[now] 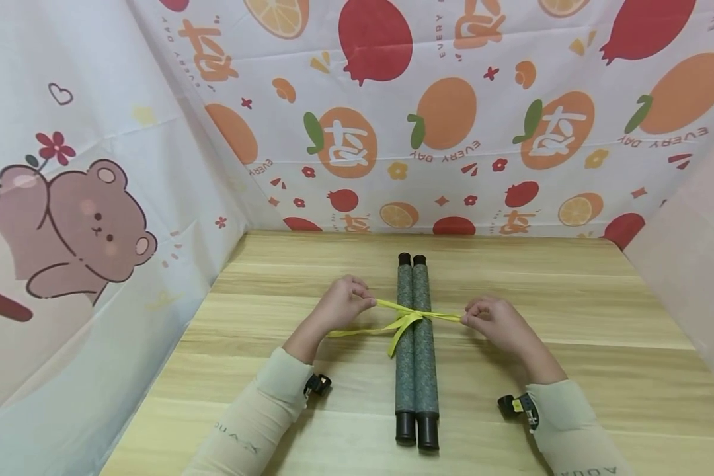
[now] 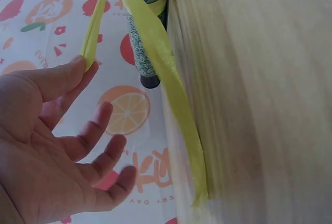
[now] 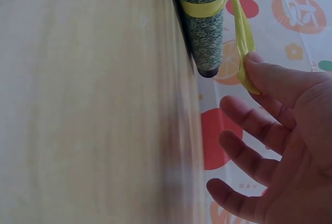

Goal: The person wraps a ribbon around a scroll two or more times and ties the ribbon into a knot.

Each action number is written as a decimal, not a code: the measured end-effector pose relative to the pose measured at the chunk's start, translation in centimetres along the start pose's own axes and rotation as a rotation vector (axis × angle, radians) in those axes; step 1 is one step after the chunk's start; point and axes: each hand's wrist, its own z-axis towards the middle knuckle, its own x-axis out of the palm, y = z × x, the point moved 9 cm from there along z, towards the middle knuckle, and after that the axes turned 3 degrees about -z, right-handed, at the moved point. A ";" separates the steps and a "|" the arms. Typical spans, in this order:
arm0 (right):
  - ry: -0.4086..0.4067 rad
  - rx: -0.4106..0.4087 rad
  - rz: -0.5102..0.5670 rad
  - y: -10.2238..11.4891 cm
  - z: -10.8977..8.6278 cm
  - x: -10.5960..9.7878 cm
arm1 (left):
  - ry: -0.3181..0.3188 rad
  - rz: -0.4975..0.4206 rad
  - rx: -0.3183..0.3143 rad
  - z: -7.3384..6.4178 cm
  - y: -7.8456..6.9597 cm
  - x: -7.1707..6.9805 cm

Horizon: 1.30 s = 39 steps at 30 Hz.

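Note:
Two rolled scrolls with dark end knobs, a left scroll (image 1: 404, 383) and a right scroll (image 1: 426, 383), lie side by side on the table. Their covering is green and finely patterned. A yellow ribbon (image 1: 402, 323) goes around both and is knotted on top. To the left of the scrolls, my left hand (image 1: 340, 305) pinches one ribbon part between thumb and index finger, the other fingers spread. On the opposite side my right hand (image 1: 501, 325) pinches another ribbon part the same way. One loose ribbon tail (image 2: 179, 110) hangs below the left hand's pinch; a shorter one lies over the left scroll.
The wooden table (image 1: 250, 396) carries the scrolls lengthwise, near its middle. Behind it stands a fruit-printed cloth (image 1: 393, 178), and a bear-printed cloth (image 1: 95, 218) hangs at the left. Each wrist wears a small black camera, one the left wrist camera (image 1: 318, 385).

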 end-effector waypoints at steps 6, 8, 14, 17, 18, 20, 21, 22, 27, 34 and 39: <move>0.018 -0.009 0.032 -0.4 -0.2 0.2 | 0.002 -0.015 -0.014 -0.2 0.1 -0.2; 0.031 -0.005 0.045 -0.5 -0.3 0.3 | 0.001 -0.021 -0.012 -0.3 0.1 -0.3; 0.071 0.035 0.059 -0.9 -0.6 0.5 | -0.015 -0.010 0.002 -0.3 -0.2 -0.5; 0.083 0.049 0.059 -1.1 -0.7 0.6 | -0.013 -0.001 0.001 -0.4 -0.2 -0.6; 0.084 0.055 0.063 -1.1 -0.7 0.6 | -0.012 0.001 0.001 -0.5 -0.2 -0.6; 0.087 0.058 0.063 -1.2 -0.7 0.6 | -0.009 0.005 0.004 -0.6 -0.3 -0.6; 0.088 0.059 0.062 -1.2 -0.7 0.6 | -0.008 0.008 0.007 -0.6 -0.4 -0.7; 0.086 0.062 0.060 -1.1 -0.7 0.6 | -0.006 0.009 0.008 -0.7 -0.4 -0.7; 0.066 0.073 0.019 -0.6 -0.5 0.0 | 0.025 0.027 0.009 -0.6 -0.4 -0.8; -0.039 0.026 -0.122 1.1 2.3 -1.6 | 0.100 0.109 0.050 1.4 -1.1 -0.5; -0.017 0.015 -0.198 1.1 4.9 -1.0 | 0.159 0.162 0.057 3.6 -1.6 0.1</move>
